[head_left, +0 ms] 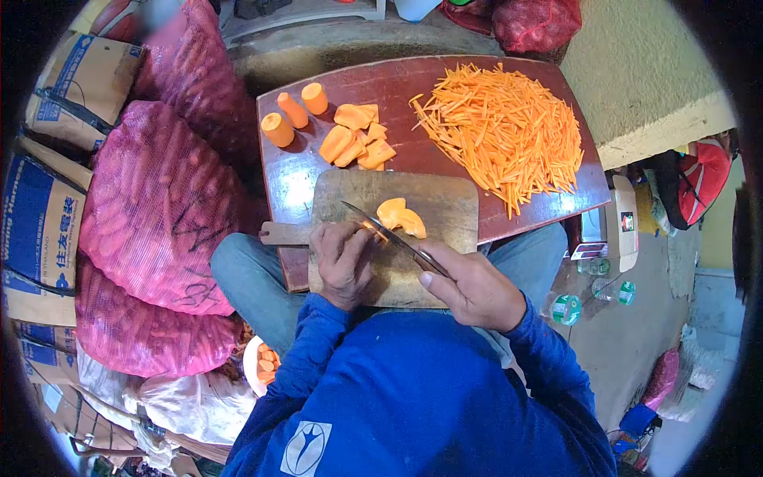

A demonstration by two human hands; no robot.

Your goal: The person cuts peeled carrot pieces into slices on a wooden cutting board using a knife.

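A wooden cutting board (pixel 342 191) with a handle lies at the near side of the table. My right hand (pixel 477 290) is closed around the handle of a knife (pixel 387 232), whose blade slants across the board toward the upper left. On the board, my left hand (pixel 342 258) has its fingers curled beside the blade. A bit of orange carrot (pixel 368 226) shows at its fingertips, mostly hidden by the fingers and the knife. Just beyond the blade lie a few carrot slices (pixel 400 217).
On the red table (pixel 397 95) stand upright carrot chunks (pixel 277 129), flat carrot slabs (pixel 347 143) and a large heap of carrot strips (pixel 509 131). Pink mesh sacks (pixel 159 207) crowd the left. A white bowl (pixel 252 366) holds carrots. Plastic bottles (pixel 566 309) lie on the right floor.
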